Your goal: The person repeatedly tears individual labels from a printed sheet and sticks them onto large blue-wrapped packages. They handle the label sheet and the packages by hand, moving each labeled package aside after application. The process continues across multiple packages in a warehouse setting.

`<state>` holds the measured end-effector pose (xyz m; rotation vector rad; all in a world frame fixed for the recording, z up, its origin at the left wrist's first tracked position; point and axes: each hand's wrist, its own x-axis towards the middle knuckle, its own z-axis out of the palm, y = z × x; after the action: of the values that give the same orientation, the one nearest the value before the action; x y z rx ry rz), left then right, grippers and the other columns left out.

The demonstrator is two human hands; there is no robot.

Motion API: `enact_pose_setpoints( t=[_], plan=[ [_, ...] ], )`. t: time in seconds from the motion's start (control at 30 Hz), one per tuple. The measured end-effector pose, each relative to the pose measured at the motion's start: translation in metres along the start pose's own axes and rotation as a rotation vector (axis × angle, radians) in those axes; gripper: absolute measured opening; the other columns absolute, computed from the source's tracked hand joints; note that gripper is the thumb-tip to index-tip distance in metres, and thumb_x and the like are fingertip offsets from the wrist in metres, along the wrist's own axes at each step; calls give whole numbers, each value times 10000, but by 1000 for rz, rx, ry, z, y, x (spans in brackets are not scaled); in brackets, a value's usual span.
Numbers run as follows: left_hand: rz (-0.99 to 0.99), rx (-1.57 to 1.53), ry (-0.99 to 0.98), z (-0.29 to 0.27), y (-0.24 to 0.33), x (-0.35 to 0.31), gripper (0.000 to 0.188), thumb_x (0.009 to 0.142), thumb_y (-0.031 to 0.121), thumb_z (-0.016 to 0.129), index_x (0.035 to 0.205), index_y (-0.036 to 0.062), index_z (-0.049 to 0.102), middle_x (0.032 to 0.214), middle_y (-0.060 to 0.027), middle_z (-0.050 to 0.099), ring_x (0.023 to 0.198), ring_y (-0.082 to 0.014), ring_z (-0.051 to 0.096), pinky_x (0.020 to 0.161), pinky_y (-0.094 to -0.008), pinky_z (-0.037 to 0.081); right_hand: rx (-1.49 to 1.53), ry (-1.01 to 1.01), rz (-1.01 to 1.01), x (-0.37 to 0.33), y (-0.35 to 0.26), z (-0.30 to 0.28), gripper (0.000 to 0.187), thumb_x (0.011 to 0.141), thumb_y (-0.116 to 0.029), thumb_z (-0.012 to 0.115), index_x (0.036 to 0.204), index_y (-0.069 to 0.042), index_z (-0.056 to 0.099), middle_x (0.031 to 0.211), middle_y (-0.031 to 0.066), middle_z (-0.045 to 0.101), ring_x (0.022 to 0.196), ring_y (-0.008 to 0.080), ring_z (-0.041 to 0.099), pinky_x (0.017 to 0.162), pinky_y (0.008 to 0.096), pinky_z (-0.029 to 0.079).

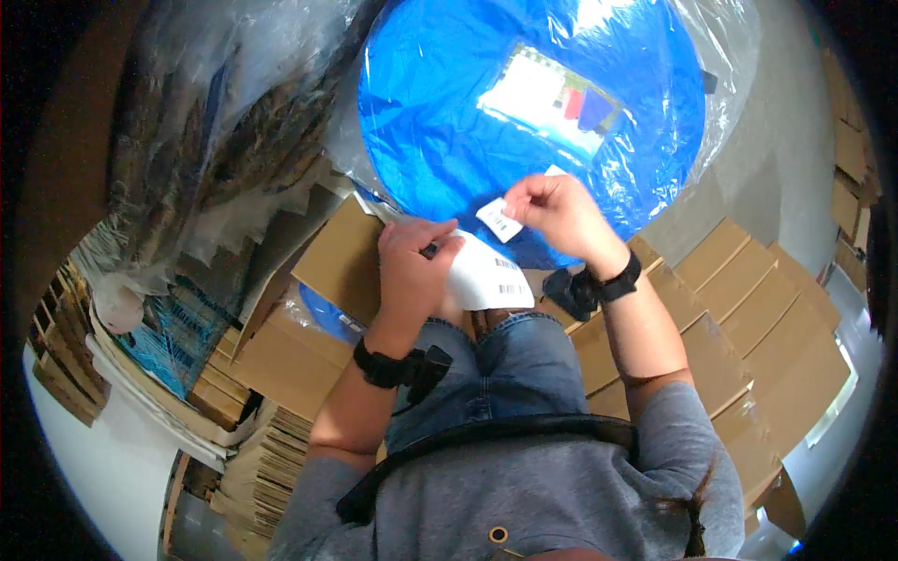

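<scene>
My left hand [418,262] is closed on a white sheet of barcode labels [487,277], which hangs over my lap. Between the thumb and fingers of my right hand [559,211] is a small white barcode label [499,221], apart from the sheet. Just beyond both hands lies a round, flat blue fabric item [421,122] in a clear plastic bag. A printed insert card [552,101] shows through the plastic near its middle. A small dark object sits by my left thumb; its kind is hard to make out.
An open cardboard box [346,252] stands left of my knees with something blue inside. Rows of cardboard boxes [739,318] fill the right side. Plastic-wrapped goods [243,122] rise at the far left. Stacked flat cardboard [267,467] lies lower left.
</scene>
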<state>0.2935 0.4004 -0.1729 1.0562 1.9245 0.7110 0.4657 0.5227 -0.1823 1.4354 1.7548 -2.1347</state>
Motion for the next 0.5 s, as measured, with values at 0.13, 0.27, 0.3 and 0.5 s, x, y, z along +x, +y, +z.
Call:
enact_pose_setpoints(
  t=[0.13, 0.27, 0.3, 0.5],
  plan=[
    [4, 57, 24, -4, -16, -2, 216, 695, 176, 660, 886, 75, 663, 802, -75, 629, 780, -235, 559, 852, -409, 338, 136, -58, 35, 37, 15, -39, 88, 787, -86, 625, 849, -25, 618, 729, -38, 580, 673, 43, 514, 623, 203, 428],
    [5, -9, -1, -11, -24, -2, 213, 703, 180, 655, 887, 73, 659, 819, -71, 633, 799, -237, 561, 879, -431, 323, -56, 43, 51, 76, 48, -66, 65, 783, -87, 623, 812, -33, 599, 710, -37, 567, 654, 50, 499, 618, 205, 413],
    [4, -20, 12, -12, -27, -4, 212, 705, 181, 653, 886, 72, 658, 821, -71, 633, 804, -237, 561, 885, -435, 319, -116, 44, 49, 82, 49, -70, 73, 787, -96, 621, 808, -30, 599, 705, -32, 567, 651, 53, 499, 613, 211, 413],
    [-54, -32, 27, -15, -35, -9, 190, 717, 184, 642, 874, 78, 657, 839, -68, 630, 819, -238, 560, 920, -451, 298, -311, -8, -24, 98, 61, -82, 114, 793, -134, 624, 798, -23, 597, 671, -5, 572, 628, 75, 505, 598, 240, 416]
  ],
)
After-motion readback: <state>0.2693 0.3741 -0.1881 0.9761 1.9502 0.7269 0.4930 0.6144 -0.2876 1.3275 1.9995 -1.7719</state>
